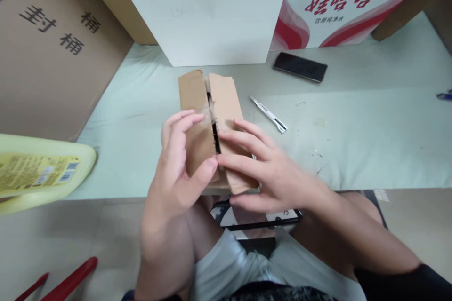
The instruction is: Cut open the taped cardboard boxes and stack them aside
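A small brown cardboard box [194,91] lies near the table's front edge, its two top flaps leaving a narrow dark gap between them. Clear tape clings across the gap near the middle. My left hand [176,160] is curled over the left flap, the thumb tip by the gap and the fingers on the flap's top. On the right flap rest the spread fingers of my right hand [268,169], with its thumb low at the front edge of the box. What is inside the box is hidden. A white utility knife [269,114] lies just right of the box.
Behind stand a white box [212,14] and a printed water carton [346,9]. A black phone [300,67] lies before them. At left are a large carton [52,66] and a yellow bottle [45,167]. A blue item [444,96] shows at the right edge.
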Available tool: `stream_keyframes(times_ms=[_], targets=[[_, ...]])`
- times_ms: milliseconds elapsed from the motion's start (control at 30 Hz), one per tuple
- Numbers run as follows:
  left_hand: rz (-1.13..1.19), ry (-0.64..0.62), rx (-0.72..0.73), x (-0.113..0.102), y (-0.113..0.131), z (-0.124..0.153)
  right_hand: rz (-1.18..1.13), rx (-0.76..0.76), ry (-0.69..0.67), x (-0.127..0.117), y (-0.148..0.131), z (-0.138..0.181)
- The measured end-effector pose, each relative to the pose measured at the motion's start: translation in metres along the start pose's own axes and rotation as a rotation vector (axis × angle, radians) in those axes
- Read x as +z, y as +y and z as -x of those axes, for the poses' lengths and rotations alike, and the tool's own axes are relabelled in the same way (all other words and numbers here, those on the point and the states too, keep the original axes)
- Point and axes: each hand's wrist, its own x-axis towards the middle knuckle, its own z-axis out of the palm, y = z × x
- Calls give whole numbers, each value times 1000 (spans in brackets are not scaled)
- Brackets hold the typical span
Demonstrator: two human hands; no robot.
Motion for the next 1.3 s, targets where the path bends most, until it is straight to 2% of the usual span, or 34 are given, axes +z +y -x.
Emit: stream_keyframes(times_ms=[167, 333, 467, 633, 833, 967, 1133, 1300], targets=[[-24, -110, 14, 0, -1, 1, 5, -15, 143, 7, 3, -4], [-46, -53, 82, 3, 4, -1, 28, -31, 173, 5, 3, -5], [-27, -49, 94, 2, 8, -3, -29, 20, 145, 3, 4, -4], [-192, -113, 154, 2, 9, -5, -69, -3, 73, 4, 7, -4], [-354, -166, 70, 0, 7, -6, -40, 25, 137, 8, 7, -6], [-365, -122, -5, 0, 10, -9, -45, 14, 126, 9, 7, -6], [-405, -39, -98, 10, 21, -11, -52, 20, 105, 10, 7, -6], [-516, -56, -152, 19, 29, -11, -49, 24, 98, 12, 7, -5]])
